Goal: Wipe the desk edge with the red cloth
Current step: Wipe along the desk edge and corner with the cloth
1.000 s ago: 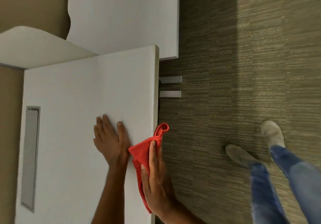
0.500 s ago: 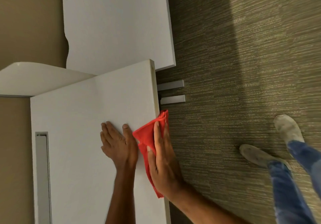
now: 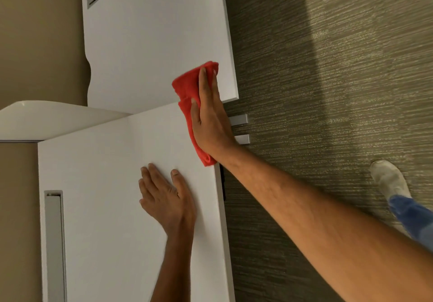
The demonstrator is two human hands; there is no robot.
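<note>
Cloth pressed at the desk's far corner, carpet open beyond the edge.

The left hand (image 3: 167,199) lies flat on the desk (image 3: 112,184), fingers spread, holding nothing, bare white surface ahead of its fingertips. The right hand (image 3: 207,116), arm stretched out, presses the red cloth (image 3: 187,88) under straight fingers at the desk edge (image 3: 220,208); a second desk (image 3: 152,32) lies beyond them, carpet (image 3: 328,90) just right.
</note>
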